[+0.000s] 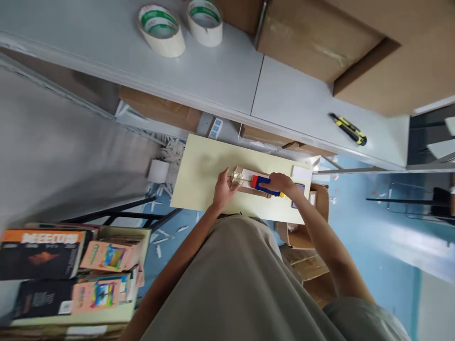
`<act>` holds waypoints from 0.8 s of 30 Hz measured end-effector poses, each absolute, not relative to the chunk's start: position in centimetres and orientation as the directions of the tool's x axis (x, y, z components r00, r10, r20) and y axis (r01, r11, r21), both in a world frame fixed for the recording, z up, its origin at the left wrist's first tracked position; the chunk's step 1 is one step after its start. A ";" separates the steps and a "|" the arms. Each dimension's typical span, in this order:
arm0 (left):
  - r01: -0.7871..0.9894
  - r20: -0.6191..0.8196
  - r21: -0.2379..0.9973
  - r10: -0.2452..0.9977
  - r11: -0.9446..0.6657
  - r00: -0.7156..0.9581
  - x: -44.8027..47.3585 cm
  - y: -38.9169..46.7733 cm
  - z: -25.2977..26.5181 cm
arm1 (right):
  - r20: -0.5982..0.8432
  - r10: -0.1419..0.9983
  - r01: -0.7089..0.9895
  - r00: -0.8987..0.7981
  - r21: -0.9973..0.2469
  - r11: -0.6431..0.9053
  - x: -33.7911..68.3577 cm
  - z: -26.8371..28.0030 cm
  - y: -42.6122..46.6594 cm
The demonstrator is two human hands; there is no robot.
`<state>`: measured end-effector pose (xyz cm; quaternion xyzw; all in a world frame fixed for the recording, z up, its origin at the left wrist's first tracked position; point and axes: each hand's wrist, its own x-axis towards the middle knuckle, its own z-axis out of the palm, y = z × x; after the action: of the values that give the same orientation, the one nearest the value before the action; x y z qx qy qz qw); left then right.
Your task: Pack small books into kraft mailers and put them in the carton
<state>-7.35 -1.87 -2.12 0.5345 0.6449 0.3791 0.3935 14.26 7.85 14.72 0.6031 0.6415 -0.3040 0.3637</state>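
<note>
"Crowding the grey counter (pixel 227 66) at the back are two tape rolls (pixel 165 40), a black-and-yellow cutter (pixel 348 130) and cardboard boxes (pixel 302 42). What else is about?"

"Lower down, a white power strip (pixel 215 128) shows behind the cream counter (pixel 197 166), and paper scraps (pixel 173 150) lie heaped by its left end. Books (pixel 39 255) sit stacked nearer, over on the left; an open carton (pixel 322 201) stands on the right."

"Anything blocking the view?"

"The person's clothing (pixel 245 274) hides part of the cream counter's near edge, and the right forearm (pixel 316 222) crosses in front of a phone (pixel 301 188), just beside a white pad (pixel 300 173)."

"And the thing being handled?"

"A brown-and-white strip (pixel 248 191), lying lengthwise around the middle of the cream counter, with a glinting, gold-toned bundle (pixel 236 176) at its left end. Over the strip is a blue tool (pixel 270 191), red toward the bundle, yellow at the other end. Exactly what sort of tool, I can't make out."

"The hands?"

"The right hand (pixel 280 182) is wrapped around the blue tool. The left hand (pixel 222 191) curves its fingers at the bundle; whether they pinch or merely touch it, I can't tell."
</note>
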 end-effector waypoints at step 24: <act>0.794 -0.228 0.401 0.889 0.457 -0.397 -2.9 -0.1 1.0 | -0.781 0.556 0.947 -0.283 -0.319 0.032 18.8 15.1 7.3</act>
<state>-2.87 -0.13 1.03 0.5083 0.8278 0.1144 0.2080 18.83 7.35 15.07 0.5525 0.6802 -0.4225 0.2312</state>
